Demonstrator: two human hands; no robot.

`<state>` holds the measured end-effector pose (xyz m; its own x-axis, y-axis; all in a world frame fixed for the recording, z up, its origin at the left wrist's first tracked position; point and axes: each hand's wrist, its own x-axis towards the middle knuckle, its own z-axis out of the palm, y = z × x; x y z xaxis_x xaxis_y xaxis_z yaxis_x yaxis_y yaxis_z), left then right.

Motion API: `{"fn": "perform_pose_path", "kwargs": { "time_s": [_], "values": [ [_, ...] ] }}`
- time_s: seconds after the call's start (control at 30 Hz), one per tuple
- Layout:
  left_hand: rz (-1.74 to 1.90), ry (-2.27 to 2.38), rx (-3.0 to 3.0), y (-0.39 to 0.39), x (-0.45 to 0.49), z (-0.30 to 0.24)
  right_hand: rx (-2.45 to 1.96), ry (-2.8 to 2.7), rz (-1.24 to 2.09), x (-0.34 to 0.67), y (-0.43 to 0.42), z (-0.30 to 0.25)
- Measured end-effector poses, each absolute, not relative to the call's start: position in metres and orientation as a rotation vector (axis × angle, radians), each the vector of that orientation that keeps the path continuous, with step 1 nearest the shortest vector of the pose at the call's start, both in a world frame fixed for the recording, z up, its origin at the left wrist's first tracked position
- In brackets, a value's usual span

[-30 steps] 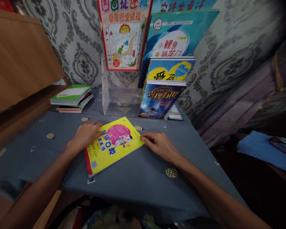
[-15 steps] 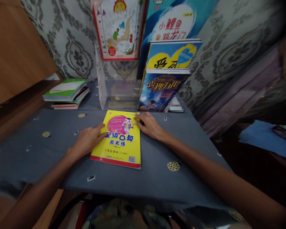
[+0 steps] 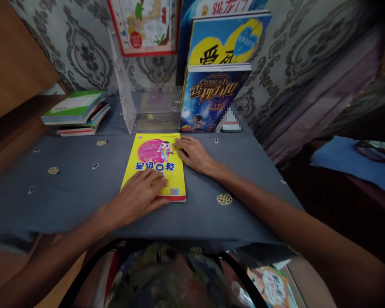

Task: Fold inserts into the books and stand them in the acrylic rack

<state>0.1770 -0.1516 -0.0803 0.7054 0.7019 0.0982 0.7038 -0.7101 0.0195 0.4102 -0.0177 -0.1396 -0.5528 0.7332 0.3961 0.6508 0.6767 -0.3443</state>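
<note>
A yellow workbook (image 3: 155,160) with a cartoon child on its cover lies flat on the grey tablecloth (image 3: 67,188), its top pointing at the wall. My left hand (image 3: 137,196) rests flat on the book's near edge, fingers stretched out. My right hand (image 3: 194,154) lies on the book's far right corner, fingers extended and touching the cover. Neither hand holds anything.
A clear acrylic stand (image 3: 137,107) holds upright books: a dark blue one (image 3: 211,98) and a yellow-blue one (image 3: 227,38) behind it. A stack of books (image 3: 75,113) lies at the far left. A wooden panel (image 3: 16,51) stands at left. A bag (image 3: 167,278) sits below the table's edge.
The yellow workbook has turned from slanted to straight and slid toward the stand. My left hand shifted from the book's left side to its near edge; my right hand went to the far corner.
</note>
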Motion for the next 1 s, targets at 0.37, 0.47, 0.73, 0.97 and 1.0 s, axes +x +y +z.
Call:
{"fn": "perform_pose_path", "kwargs": {
  "time_s": [0.37, 0.47, 0.73, 0.97, 1.0],
  "values": [
    [-0.261, -1.008, -2.817, -0.165, 0.195, -0.096, -0.959, -2.188, 0.685, 0.424, -0.108, -0.114],
    [-0.292, -1.008, -2.824, -0.167, 0.195, -0.096, -0.929, -2.100, 0.830, 0.428, -0.121, -0.112],
    [-0.190, -1.087, -2.891, -0.170, 0.198, -0.079, -0.893, -1.981, 1.035, 0.431, -0.133, -0.110],
    [-0.223, -1.108, -2.837, -0.178, 0.201, -0.087, -0.873, -2.036, 1.006, 0.428, -0.139, -0.107],
    [-0.243, -1.105, -2.823, -0.180, 0.202, -0.090, -0.861, -2.073, 0.963, 0.428, -0.141, -0.107]
  ]
}}
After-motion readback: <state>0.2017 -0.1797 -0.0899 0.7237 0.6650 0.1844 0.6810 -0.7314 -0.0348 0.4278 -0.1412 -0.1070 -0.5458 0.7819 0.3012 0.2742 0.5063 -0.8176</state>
